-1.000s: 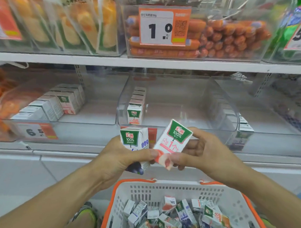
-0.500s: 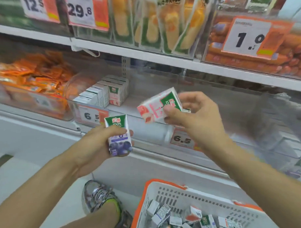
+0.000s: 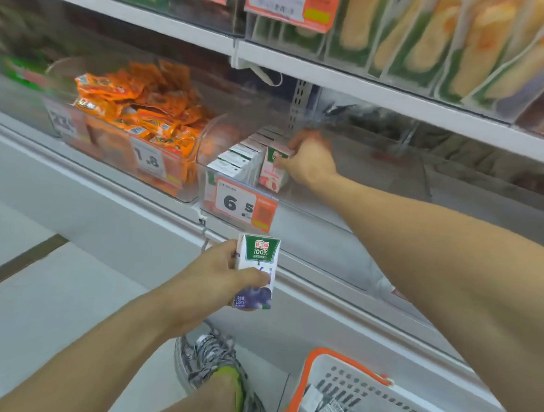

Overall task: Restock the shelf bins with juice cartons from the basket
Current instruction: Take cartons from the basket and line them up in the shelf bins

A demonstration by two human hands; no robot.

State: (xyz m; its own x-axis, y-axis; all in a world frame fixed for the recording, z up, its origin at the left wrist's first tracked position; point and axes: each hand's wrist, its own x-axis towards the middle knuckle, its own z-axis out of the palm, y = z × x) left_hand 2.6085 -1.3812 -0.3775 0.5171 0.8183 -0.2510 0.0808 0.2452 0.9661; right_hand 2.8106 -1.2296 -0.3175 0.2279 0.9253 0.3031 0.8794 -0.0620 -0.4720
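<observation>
while the right hand (image 3: 309,159) reaches into the clear bin (image 3: 236,143) on the middle shelf, its fingers pinch a pink carton (image 3: 273,172) that stands upright just beside the row of white cartons (image 3: 241,158) already lined up there, apparently touching the nearest one. the left hand (image 3: 213,274) waits lower down in front of the shelf edge, fingers and thumb wrapped round a purple carton (image 3: 256,271) held upright. the basket (image 3: 320,377) sits at the bottom right with more cartons in it, so the job looks far from finished. to do this step well, the pink carton should be set flat on the bin floor, squared against the row with its face towards the front, and let go only once it stands on its own; a careless release could tip it or knock the neighbours. the purple one seems to belong in another bin, though which one cannot be told from here. a price tag (image 3: 243,204) reading 6.5 hangs on the bin front.
</observation>
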